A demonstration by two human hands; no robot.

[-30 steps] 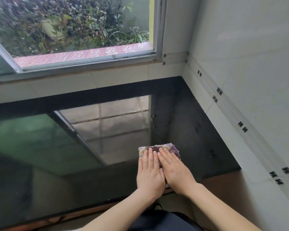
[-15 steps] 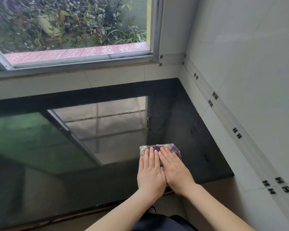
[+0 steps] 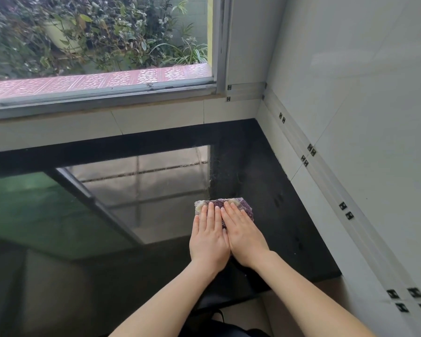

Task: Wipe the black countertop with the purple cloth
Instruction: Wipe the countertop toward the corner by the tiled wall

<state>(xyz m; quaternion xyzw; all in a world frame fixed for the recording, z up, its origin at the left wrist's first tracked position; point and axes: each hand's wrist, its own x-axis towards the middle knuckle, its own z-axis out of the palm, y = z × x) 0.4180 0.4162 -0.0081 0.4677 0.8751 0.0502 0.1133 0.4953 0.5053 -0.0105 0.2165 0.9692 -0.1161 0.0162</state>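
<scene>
— Both hands and the cloth have slid a little farther from the body since a second ago, up toward the window; otherwise the pose looks the same.

— Where does the purple cloth (image 3: 238, 207) sit now?

— Flat on the black table (image 3: 265, 190), near its right end, just right of the bright window reflection. Only the far strip of it shows beyond the fingertips; the rest is under the palms.

— And the hands?

— The left hand (image 3: 209, 235) and the right hand (image 3: 244, 235) lie side by side, touching along their inner edges. The fingers (image 3: 210, 215) are stretched out flat and together, pressing down on the cloth, neither curled nor pinching it.

— Which way does the cloth run?

— Its long side goes left to right, across the fingers, so the fingers point over its short way toward the back wall (image 3: 156, 117). Neither hand is nearer; they share it about evenly, the right one covering the end closer to the tiled side wall (image 3: 350, 117).

— So the next stroke?

— My guess is a push straight ahead. Bare table lies between the cloth and the back corner, and some faint dusty marks show there, so that stretch looks unwiped.
</scene>
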